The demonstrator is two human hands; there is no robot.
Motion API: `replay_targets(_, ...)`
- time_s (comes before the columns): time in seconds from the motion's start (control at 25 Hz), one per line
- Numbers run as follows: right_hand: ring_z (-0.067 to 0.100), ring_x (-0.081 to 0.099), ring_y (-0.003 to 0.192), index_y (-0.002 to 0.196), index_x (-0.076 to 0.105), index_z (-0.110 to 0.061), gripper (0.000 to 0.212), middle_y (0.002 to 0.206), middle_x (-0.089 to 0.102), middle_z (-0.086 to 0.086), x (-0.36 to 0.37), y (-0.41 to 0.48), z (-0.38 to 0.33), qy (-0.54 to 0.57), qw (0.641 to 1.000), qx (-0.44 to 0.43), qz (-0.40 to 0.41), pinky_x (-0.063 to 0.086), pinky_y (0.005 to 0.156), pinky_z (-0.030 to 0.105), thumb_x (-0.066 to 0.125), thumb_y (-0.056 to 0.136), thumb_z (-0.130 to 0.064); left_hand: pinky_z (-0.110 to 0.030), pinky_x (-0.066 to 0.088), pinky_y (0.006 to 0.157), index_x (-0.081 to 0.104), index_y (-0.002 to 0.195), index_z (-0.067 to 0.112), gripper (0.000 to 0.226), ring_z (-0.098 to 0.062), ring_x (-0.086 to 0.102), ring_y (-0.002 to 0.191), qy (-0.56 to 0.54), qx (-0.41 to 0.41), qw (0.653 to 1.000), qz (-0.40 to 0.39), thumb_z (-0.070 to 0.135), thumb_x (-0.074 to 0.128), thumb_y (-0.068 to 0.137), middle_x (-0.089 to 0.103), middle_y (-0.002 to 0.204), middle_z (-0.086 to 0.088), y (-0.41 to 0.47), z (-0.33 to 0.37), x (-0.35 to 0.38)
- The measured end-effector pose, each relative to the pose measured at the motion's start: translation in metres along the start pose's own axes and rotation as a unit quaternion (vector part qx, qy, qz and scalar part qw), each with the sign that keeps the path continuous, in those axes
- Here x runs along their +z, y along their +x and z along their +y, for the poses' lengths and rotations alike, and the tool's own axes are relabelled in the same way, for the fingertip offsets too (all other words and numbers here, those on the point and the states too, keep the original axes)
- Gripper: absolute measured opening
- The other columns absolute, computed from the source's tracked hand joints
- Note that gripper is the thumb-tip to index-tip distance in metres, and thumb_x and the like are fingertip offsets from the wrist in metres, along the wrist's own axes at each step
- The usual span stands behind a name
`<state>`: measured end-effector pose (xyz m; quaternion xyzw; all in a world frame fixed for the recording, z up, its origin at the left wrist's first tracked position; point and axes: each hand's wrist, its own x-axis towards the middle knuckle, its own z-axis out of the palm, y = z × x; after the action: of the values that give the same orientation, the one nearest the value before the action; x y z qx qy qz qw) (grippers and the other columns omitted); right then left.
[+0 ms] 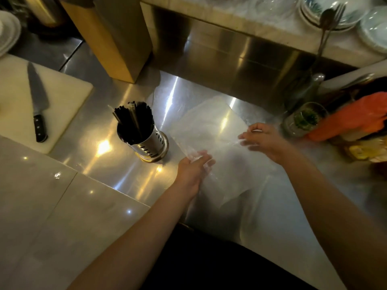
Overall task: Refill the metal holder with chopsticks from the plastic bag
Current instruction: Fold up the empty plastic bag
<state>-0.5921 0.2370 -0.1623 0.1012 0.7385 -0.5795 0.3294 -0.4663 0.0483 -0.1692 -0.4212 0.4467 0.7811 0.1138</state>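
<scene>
White plastic cutting board [67, 95]: far left, black-handled chef's knife [37, 105] lying on it.
Slotted cylindrical metal holder [146, 141]: upright on steel counter [272, 206], black chopsticks [132, 120] standing in it.
Clear plastic bag [213, 130]: spread on counter, just right of holder.
Left hand [193, 171]: fingers on bag's bunched near-left edge; blurred, can't tell if gripping.
Right hand [265, 139]: fingers curled, pinching bag's right edge.
Glass jar [303, 120]: right, beside crumpled orange item [356, 118].
</scene>
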Motion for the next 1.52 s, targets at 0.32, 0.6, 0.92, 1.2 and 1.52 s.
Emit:
replay_targets(0.32, 0.019, 0.072, 0.092, 0.086, 0.05, -0.018, 0.016, 0.106, 0.072, 0.006, 0.015, -0.069, -0.021, 0.212, 0.967, -0.074, 0.12, 0.055, 0.075, 0.029, 0.063, 0.09, -0.007, -0.029, 0.056, 0.075, 0.066, 0.101, 0.015, 0.01, -0.019, 0.074, 0.084, 0.147, 0.078, 0.971, -0.172, 0.011, 0.059, 0.095, 0.075, 0.094, -0.005, 0.0, 0.07, -0.014)
replay_targets(0.6, 0.015, 0.071, 0.083, 0.095, 0.059, -0.015, 0.015, 0.093, 0.072, 0.0, 0.089, -0.094, -0.05, 0.308, 0.926, -0.134, 0.172, 0.056, 0.074, 0.029, 0.058, 0.09, -0.001, -0.025, 0.056, 0.07, 0.066, 0.108, 0.018, 0.015, -0.02, 0.074, 0.089, 0.243, 0.178, 0.917, -0.261, 0.021, 0.054, 0.098, 0.077, 0.095, -0.002, -0.004, 0.169, -0.057)
replay_targets(0.92, 0.028, 0.07, 0.096, 0.12, 0.06, -0.015, 0.032, 0.108, 0.071, 0.013, 0.111, -0.115, -0.077, 0.231, 0.958, -0.155, 0.071, 0.058, 0.076, 0.035, 0.057, 0.089, -0.009, -0.023, 0.057, 0.062, 0.064, 0.115, 0.007, 0.022, -0.02, 0.074, 0.078, 0.236, 0.198, 0.907, -0.288, 0.01, 0.053, 0.096, 0.076, 0.092, -0.006, -0.009, 0.214, -0.084)
replay_targets(1.2, 0.028, 0.071, 0.083, 0.125, 0.055, -0.018, 0.044, 0.101, 0.072, 0.018, 0.084, -0.124, -0.083, 0.166, 0.967, -0.186, 0.046, 0.058, 0.065, 0.03, 0.06, 0.083, -0.006, -0.03, 0.059, 0.073, 0.064, 0.12, 0.017, 0.032, -0.025, 0.074, 0.087, 0.255, 0.175, 0.896, -0.319, 0.004, 0.048, 0.096, 0.075, 0.1, -0.014, -0.019, 0.217, -0.085)
replay_targets(1.52, 0.014, 0.067, 0.066, 0.073, 0.068, -0.011, 0.041, 0.073, 0.069, 0.002, 0.075, -0.115, -0.092, 0.176, 0.964, -0.188, 0.072, 0.057, 0.057, 0.025, 0.039, 0.093, 0.011, -0.024, 0.057, 0.059, 0.074, 0.071, 0.015, 0.048, -0.016, 0.074, 0.075, 0.23, 0.203, 0.916, -0.257, -0.004, 0.039, 0.098, 0.076, 0.081, -0.002, -0.03, 0.218, -0.077)
